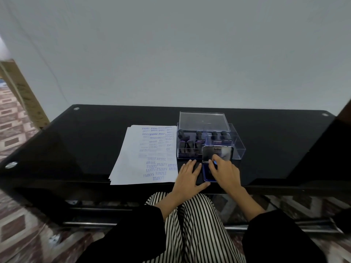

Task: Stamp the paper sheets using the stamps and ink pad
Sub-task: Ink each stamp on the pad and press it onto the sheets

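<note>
A stack of white paper sheets point(144, 158) lies on the black glass table point(76, 149), its top sheet covered in blue stamp prints. To its right stands a clear acrylic box point(237, 149) holding several black-handled stamps point(199, 137). In front of the box sits the blue ink pad point(206, 173), open, with its Artline lid point(218, 151) tilted upright. My right hand point(226, 171) is over the pad, thumb and curled fingers pinching the lid's lower edge; a small blue spot shows at the fingertips. My left hand point(188, 177) rests flat on the table left of the pad, thumb against its base.
The box's clear lid point(202, 120) lies on the box's far side. A pale wall rises right behind the table. My striped trousers and dark sleeves fill the foreground. A patterned floor and a wooden board show at the left.
</note>
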`<state>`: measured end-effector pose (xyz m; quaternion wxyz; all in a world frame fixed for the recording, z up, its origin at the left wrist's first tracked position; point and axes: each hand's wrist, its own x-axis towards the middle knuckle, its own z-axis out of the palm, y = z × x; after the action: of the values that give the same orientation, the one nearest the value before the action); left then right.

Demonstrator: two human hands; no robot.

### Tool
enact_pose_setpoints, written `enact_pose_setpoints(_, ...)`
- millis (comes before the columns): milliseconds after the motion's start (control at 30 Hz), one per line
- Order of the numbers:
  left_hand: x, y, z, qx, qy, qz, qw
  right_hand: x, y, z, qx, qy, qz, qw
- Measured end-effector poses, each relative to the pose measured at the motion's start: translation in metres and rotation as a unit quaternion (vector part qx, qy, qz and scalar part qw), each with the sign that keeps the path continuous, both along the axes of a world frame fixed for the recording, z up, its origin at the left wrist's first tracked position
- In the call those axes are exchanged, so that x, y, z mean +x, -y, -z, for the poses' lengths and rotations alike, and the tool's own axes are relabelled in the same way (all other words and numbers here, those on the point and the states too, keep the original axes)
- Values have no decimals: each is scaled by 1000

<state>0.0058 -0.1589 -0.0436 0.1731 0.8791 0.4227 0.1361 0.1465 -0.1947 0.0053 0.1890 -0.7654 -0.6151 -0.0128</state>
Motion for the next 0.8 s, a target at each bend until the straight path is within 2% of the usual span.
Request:
enact_pose_setpoints(300,1,2,0,12,-8,-2,1000,-4,1,4,32,-16,19,999)
enact_pose_setpoints(533,0,1,0,12,-9,0,1000,-6,-6,9,87,14,50,995)
enact_pose_setpoints(800,1,1,0,10,-15,-2,1000,-5,-13,15,159,56,40,985)
